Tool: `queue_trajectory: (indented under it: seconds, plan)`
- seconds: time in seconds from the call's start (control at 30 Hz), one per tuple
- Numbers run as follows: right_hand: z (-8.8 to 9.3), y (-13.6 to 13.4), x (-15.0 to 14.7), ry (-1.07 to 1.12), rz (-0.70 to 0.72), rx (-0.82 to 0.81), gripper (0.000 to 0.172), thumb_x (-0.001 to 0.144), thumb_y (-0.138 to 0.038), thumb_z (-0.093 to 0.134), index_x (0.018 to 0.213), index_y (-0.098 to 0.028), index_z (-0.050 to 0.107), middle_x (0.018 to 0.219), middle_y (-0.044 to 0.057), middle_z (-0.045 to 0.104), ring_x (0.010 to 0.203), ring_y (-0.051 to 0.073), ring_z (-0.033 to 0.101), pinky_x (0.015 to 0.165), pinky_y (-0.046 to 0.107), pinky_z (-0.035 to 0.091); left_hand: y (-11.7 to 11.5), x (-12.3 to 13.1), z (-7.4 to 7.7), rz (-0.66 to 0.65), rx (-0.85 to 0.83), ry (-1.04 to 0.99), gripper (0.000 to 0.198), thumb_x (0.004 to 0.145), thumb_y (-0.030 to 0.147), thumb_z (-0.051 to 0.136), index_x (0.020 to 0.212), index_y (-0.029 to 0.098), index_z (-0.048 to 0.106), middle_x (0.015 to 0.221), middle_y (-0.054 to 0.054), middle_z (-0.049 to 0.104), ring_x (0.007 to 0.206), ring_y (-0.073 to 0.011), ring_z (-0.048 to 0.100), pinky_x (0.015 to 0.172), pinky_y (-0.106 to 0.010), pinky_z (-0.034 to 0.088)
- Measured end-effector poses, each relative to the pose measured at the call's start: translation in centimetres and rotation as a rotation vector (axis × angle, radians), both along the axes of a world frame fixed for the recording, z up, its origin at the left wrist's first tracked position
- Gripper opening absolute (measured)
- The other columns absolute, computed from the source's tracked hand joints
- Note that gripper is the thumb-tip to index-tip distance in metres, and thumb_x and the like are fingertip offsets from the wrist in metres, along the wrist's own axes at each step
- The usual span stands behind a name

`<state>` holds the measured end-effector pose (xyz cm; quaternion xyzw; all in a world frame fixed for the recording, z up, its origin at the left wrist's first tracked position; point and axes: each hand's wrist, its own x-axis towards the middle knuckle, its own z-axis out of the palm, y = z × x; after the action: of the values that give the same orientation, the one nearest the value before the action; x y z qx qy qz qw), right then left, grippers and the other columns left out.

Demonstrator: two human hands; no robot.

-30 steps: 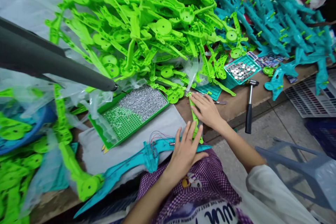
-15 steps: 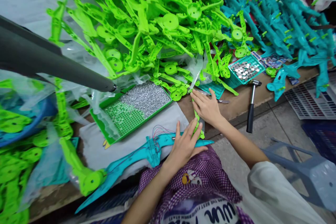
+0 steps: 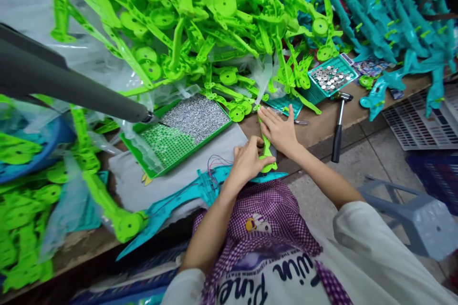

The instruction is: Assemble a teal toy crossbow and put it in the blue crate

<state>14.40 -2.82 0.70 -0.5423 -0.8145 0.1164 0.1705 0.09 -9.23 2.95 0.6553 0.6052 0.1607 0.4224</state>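
The table (image 3: 320,126) bears a green pile (image 3: 200,24) at the back and a teal pile (image 3: 393,19) to its right. A teal part (image 3: 206,188) lies along the near edge, below a green tray (image 3: 195,150). A hammer (image 3: 339,128) juts over the edge. The green part (image 3: 267,147) lies between tray and hammer: the left hand (image 3: 248,161) closes thumb and curled fingers on its near end; the right hand (image 3: 282,132) rests flat on its far length, thumb spread, gripping nothing. Silver discs (image 3: 329,78) sit near the hammer's head.

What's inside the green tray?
In the green tray, small silvery metal pieces are heaped toward the right; translucent plastic overlaps the left side. The tray floor beneath the heap is hidden.
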Motion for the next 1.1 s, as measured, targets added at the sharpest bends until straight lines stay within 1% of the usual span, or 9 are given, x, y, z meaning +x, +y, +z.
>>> queue_trajectory:
  seconds: [0.1, 0.27, 0.4, 0.53, 0.73, 0.8, 0.9, 1.0, 1.1]
  plan:
    - [-0.1, -0.1, -0.2, 0.007, 0.001, 0.012, 0.04, 0.099, -0.025, 0.039, 0.135, -0.026, 0.057, 0.145, 0.006, 0.053, 0.134, 0.028, 0.053, 0.117, 0.073, -0.006, 0.9, 0.2, -0.3, 0.032, -0.089, -0.094, 0.044, 0.067, 0.025, 0.083, 0.098, 0.021, 0.051, 0.1, -0.001, 0.07, 0.091, -0.021, 0.068, 0.092, -0.04, 0.046]
    - [-0.1, -0.1, -0.1, 0.026, -0.001, 0.016, 0.041, 0.099, -0.025, 0.038, 0.135, -0.027, 0.056, 0.145, 0.005, 0.054, 0.135, 0.027, 0.052, 0.118, 0.072, -0.006, 1.0, 0.0, -0.6, 0.058, -0.091, -0.107, 0.045, 0.065, 0.023, 0.083, 0.095, 0.022, 0.05, 0.1, 0.001, 0.069, 0.087, -0.0182, 0.067, 0.089, -0.038, 0.047]
    - [0.3, 0.4, 0.7, 0.011, 0.059, 0.0, 0.04, 0.1, -0.029, 0.039, 0.136, -0.028, 0.056, 0.145, 0.006, 0.053, 0.135, 0.028, 0.052, 0.118, 0.072, 0.004, 1.0, -0.1, -0.7, 0.061, -0.102, -0.149, 0.048, 0.064, 0.023, 0.084, 0.098, 0.021, 0.051, 0.099, 0.001, 0.069, 0.082, -0.0158, 0.065, 0.086, -0.036, 0.049]
    - [0.5, 1.0, 1.2, -0.022, 0.14, 0.014, 0.042, 0.099, -0.031, 0.04, 0.136, -0.02, 0.057, 0.148, 0.009, 0.05, 0.142, 0.027, 0.043, 0.119, 0.061, 0.023, 0.9, -0.3, -1.2, 0.054, -0.069, -0.219, 0.062, 0.064, 0.025, 0.085, 0.115, 0.02, 0.052, 0.093, 0.001, 0.068, 0.078, -0.0148, 0.063, 0.083, -0.034, 0.05]
    - [0.5, 0.9, 1.6, -0.066, 0.147, 0.039, 0.043, 0.099, -0.027, 0.037, 0.135, -0.016, 0.058, 0.144, 0.011, 0.054, 0.139, 0.026, 0.047, 0.118, 0.055, 0.028, 0.5, -0.4, -0.9, 0.007, -0.036, -0.162, 0.088, 0.07, 0.025, 0.081, 0.147, 0.021, 0.038, 0.105, -0.003, 0.07, 0.085, -0.0182, 0.066, 0.095, -0.04, 0.045]
    - [1.9, 0.3, 1.5, -0.077, 0.174, 0.048, 0.04, 0.099, -0.027, 0.04, 0.129, -0.015, 0.063, 0.138, 0.012, 0.061, 0.138, 0.027, 0.048, 0.116, 0.056, 0.032, 0.5, -0.4, -0.7, -0.036, -0.015, -0.1, 0.084, 0.074, 0.029, 0.079, 0.148, 0.023, 0.039, 0.108, -0.004, 0.07, 0.094, -0.0219, 0.066, 0.097, -0.041, 0.043]
    - [6.1, 0.0, -0.8, 0.035, 0.247, 0.144, 0.039, 0.1, -0.032, 0.04, 0.124, -0.016, 0.065, 0.131, 0.012, 0.066, 0.137, 0.026, 0.05, 0.115, 0.051, 0.035, 0.4, -0.4, -0.5, -0.091, -0.008, -0.014, 0.057, 0.078, 0.036, 0.075, 0.132, 0.025, 0.058, 0.105, -0.004, 0.071, 0.103, -0.0268, 0.064, 0.096, -0.041, 0.041]
    - [10.9, 2.3, -7.1, 0.351, 0.303, 0.216, 0.047, 0.1, -0.044, 0.041, 0.14, -0.022, 0.05, 0.148, 0.006, 0.052, 0.145, 0.022, 0.039, 0.118, 0.046, 0.034, 0.4, -0.3, -0.5, -0.09, -0.013, 0.014, 0.038, 0.08, 0.038, 0.074, 0.115, 0.024, 0.067, 0.103, -0.003, 0.071, 0.1, -0.0261, 0.065, 0.095, -0.039, 0.039]
    - [13.6, 6.5, -15.6, 0.68, 0.407, 0.073, 0.073, 0.09, -0.059, 0.053, 0.148, -0.019, 0.032, 0.16, 0.007, 0.034, 0.147, 0.021, 0.03, 0.119, 0.041, 0.033, 0.1, -0.4, -0.2, -0.08, -0.003, 0.009, 0.034, 0.08, 0.038, 0.073, 0.11, 0.023, 0.068, 0.104, -0.003, 0.072, 0.097, -0.0257, 0.066, 0.094, -0.039, 0.039]
